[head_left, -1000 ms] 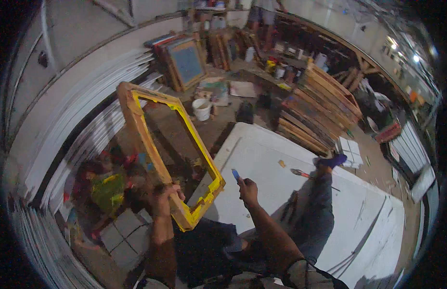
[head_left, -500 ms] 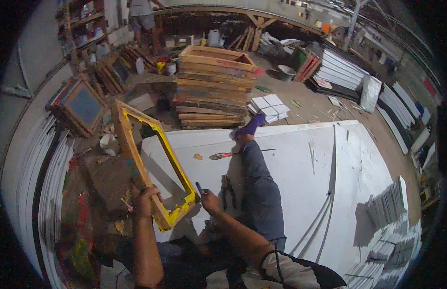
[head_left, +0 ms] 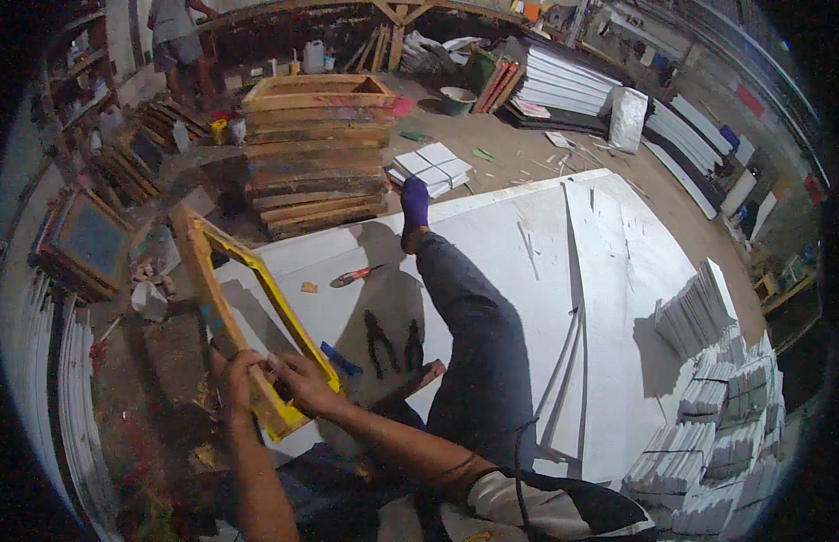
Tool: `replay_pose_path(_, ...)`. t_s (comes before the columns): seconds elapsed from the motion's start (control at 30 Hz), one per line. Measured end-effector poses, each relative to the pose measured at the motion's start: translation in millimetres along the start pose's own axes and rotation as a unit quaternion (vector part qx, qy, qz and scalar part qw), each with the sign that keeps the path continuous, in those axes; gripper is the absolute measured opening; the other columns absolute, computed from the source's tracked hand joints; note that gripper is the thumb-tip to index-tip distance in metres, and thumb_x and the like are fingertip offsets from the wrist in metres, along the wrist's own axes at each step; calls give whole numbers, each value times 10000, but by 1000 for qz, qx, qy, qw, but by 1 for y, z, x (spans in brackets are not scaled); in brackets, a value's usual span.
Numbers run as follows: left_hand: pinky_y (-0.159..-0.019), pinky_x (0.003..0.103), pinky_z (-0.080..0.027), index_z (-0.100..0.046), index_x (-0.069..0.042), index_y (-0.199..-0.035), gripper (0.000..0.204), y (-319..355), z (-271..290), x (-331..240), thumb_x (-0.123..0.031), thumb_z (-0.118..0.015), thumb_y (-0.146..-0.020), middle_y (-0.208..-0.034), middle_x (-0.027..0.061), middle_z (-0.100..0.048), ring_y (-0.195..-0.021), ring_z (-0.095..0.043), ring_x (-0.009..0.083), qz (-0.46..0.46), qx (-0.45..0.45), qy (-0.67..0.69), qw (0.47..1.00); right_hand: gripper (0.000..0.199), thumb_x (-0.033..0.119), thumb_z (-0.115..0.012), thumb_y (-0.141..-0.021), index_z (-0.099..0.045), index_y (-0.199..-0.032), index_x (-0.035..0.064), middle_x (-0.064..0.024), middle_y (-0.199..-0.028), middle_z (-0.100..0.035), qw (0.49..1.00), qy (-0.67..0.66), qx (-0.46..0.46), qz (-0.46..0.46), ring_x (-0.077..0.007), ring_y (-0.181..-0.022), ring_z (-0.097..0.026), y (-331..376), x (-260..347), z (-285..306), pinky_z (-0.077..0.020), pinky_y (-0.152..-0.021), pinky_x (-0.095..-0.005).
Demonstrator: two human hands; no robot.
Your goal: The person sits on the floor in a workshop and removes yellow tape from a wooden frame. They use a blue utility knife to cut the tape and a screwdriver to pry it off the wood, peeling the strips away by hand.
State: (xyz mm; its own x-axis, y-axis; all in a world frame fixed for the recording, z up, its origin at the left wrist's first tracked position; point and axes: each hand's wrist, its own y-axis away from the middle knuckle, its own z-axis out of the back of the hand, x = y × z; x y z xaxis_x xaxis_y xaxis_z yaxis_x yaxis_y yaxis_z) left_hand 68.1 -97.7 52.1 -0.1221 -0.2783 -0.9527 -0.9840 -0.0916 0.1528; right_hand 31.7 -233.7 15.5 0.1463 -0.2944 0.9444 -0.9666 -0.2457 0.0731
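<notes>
A wooden frame (head_left: 222,294) with yellow along its inner edge stands tilted in front of me. My left hand (head_left: 242,372) is closed round its left bar near the lower end. Reaching across the frame's opening, my right hand (head_left: 304,384) has its fingers drawn together at that bar, close to the left fingers; what they pinch is hidden. Just right of the frame lies a blue-handled tool (head_left: 341,359) on the white sheet (head_left: 492,244). Black-handled pliers (head_left: 379,341) lie beyond it, and a red-handled tool (head_left: 354,275) lies farther off.
My outstretched leg (head_left: 478,316) crosses the sheet. A tall stack of wooden frames (head_left: 315,149) stands at the back, beside a tied white bundle (head_left: 430,168). White bundles (head_left: 708,425) pile up at lower right. Framed screens (head_left: 89,239) lean at left; a person (head_left: 173,41) stands far back.
My right hand has moved left across the frame to the left bar, without the tool it held. A blue-handled tool now lies beside the frame. The view has shifted right.
</notes>
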Motion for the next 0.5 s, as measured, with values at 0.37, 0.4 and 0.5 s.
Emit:
replay_pose_path(0.37,-533,340,-475,-593,-102,-827,202,-42,51,48,-282,-669,-775,-689,37,-538,-553,-524,198,157,-61,-55,984,341,315,-661,-974,-637,-1152,25,-79,-924,-599,986,16,0,165,-169,-886,-595,36,-44,13,-479,-766,-328)
replay_pose_path(0.4,-528,342,-473,-594,-103,-833,210,-37,55,39,-291,-672,-781,-686,32,-539,-546,-520,197,154,-60,-37,985,301,283,-664,-974,-651,-1124,22,-87,-918,-599,986,32,2,166,-183,-887,-599,39,-44,15,-477,-770,-342)
replay_pose_path(0.5,-537,337,-471,-597,-112,-876,259,-57,96,73,-348,-682,-810,-743,26,-561,-578,-529,185,67,-28,-78,994,237,226,-627,-998,-677,-1045,-1,-118,-896,-581,983,36,-29,177,-251,-863,-596,38,-55,12,-464,-773,-391)
